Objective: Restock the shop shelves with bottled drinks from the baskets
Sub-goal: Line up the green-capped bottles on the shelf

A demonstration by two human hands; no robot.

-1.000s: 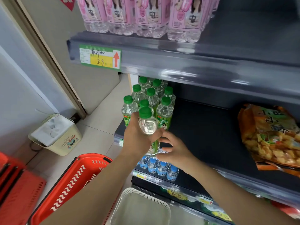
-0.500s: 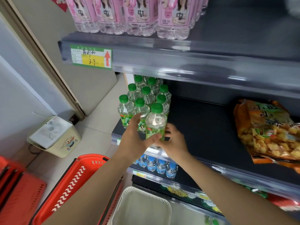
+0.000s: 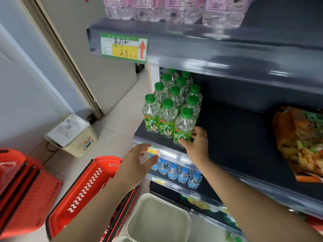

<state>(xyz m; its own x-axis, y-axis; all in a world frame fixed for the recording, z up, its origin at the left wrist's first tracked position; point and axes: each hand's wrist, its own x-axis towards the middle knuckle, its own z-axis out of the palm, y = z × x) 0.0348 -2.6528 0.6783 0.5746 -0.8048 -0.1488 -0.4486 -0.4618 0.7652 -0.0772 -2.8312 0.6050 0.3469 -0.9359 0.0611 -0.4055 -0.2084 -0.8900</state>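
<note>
One green-capped bottle (image 3: 183, 127) stands upright on the shelf (image 3: 241, 137), the right hand (image 3: 196, 144) cupping its base; left hand (image 3: 135, 160), fingers spread and empty, hovers just below-left.

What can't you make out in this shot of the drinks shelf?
Head view only:
- Inside the red basket: hidden by its rim and the left hand.
- Pink bottles: tops cut off by the top edge.
- Snack bag: cut off at right, blurred.
- Green bottle: the right hand covers its base.
</note>
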